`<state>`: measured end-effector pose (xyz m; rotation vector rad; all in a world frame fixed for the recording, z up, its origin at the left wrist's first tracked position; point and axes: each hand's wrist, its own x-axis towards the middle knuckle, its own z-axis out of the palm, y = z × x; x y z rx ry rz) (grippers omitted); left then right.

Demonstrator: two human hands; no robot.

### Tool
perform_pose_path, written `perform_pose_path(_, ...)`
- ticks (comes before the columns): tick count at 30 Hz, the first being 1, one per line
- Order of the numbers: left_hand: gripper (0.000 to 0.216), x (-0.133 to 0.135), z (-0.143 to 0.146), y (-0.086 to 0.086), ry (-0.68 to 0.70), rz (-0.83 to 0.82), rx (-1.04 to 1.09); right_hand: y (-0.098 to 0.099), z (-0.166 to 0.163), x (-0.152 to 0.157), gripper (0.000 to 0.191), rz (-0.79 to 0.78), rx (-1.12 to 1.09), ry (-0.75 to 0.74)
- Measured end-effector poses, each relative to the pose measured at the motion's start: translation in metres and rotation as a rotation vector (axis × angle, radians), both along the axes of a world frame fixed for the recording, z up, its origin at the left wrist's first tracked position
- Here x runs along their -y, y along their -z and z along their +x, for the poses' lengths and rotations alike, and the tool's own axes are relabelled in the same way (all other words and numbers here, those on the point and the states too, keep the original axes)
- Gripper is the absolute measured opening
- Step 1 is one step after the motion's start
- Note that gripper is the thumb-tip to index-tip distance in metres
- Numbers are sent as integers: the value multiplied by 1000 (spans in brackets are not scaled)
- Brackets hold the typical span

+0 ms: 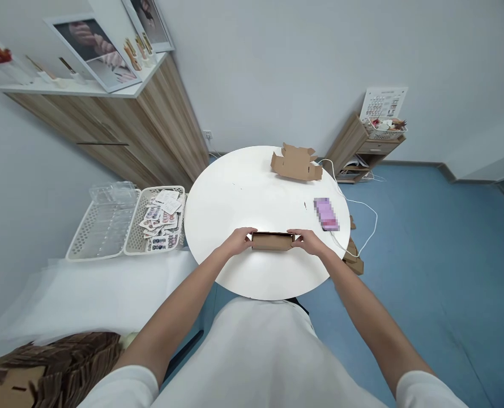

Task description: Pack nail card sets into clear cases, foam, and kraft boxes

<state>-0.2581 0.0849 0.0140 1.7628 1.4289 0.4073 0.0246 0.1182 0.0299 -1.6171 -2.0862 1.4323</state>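
A small brown cardboard box [272, 241] rests on the round white table [243, 198], near its front edge. My left hand [238, 241] grips the box's left end with fingers curled over it. At the right end my right hand [307, 242] holds the box the same way. A stack of flat, unfolded cardboard blanks [297, 163] lies at the table's far side. A phone [326, 213] lies to the right of the box, with a white cable running off the table edge.
Two white baskets [107, 226] stand on a white surface to the left, one with clear trays, one with several printed cards [162, 221]. A wooden cabinet [124, 130] and a small wooden stand [362, 147] line the wall. Cardboard pieces [353, 258] lie on the blue floor.
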Motion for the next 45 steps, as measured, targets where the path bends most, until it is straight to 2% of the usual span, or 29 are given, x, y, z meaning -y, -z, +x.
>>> perform_pose_path(6, 44, 6, -3, 10, -47, 5, 71, 5, 5, 5, 49, 27, -87, -86)
perform_pose_path(13, 49, 12, -8, 22, -38, -9, 206, 23, 5, 9, 48, 117, -149, -65)
perform_pose_path(18, 53, 19, -8, 19, -56, -2, 248, 29, 5, 8, 48, 150, -157, -68)
perform_pose_path(24, 46, 17, -12, 18, -92, -32, 194, 29, 4, 7, 48, 132, -157, -79)
perform_pose_path(28, 49, 13, -13, 18, -102, -122, 172, 27, 2, 8, 50, 108, -153, -50)
perform_pose_path(31, 51, 17, -12, 14, -102, -105, 197, 22, 2, 11, 55, 81, -149, -26)
perform_pose_path(36, 51, 24, -8, 9, -221, -141, 250, 17, 1, 18, 48, -86, -303, 110)
perform_pose_path(41, 70, 28, -6, 13, -395, -408, 382, 21, -6, 25, 59, -239, -347, 350)
perform_pose_path(45, 64, 32, -6, 19, -437, -511, 443, 22, -15, 29, 50, -240, -347, 443)
